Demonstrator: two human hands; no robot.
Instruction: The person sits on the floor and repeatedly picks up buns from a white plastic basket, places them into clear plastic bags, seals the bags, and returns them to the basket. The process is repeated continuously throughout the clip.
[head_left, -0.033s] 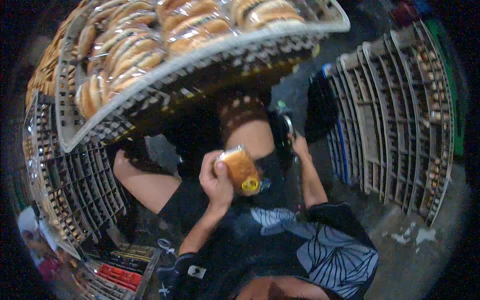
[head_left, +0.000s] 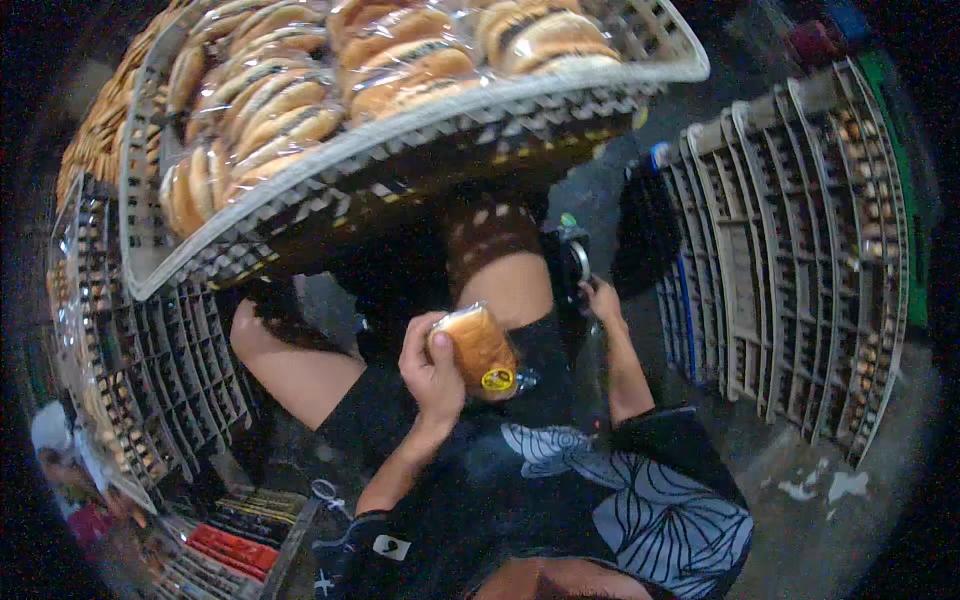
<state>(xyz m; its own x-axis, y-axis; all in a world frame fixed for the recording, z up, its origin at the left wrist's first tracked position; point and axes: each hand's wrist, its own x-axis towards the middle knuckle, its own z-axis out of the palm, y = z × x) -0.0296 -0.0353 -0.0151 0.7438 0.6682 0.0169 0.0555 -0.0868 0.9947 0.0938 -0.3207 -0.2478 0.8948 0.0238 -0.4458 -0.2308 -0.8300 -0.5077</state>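
My left hand (head_left: 432, 370) is closed around a golden-brown bread bun (head_left: 478, 345) in clear wrapping, with the thumb on its near-left side. A round yellow sticker (head_left: 497, 379) shows on the wrapping at the bun's lower right. Over to the right, my right hand (head_left: 600, 302) has its fingers curled against a dark device with a pale ring (head_left: 579, 262), beside my knee. The shadows hide the device's exact kind and most of the grip.
Ahead, a pale plastic crate (head_left: 400, 125) holds several rows of wrapped buns (head_left: 285, 115). Stacked crates stand at the right (head_left: 740, 270) and left (head_left: 190, 370). A red crate (head_left: 232, 550) sits at lower left, near another person (head_left: 65, 440).
The crate of buns appears slightly lower and further right in the picture, and the view is a little sharper. Both hands keep about the same pose, the left with the bun.
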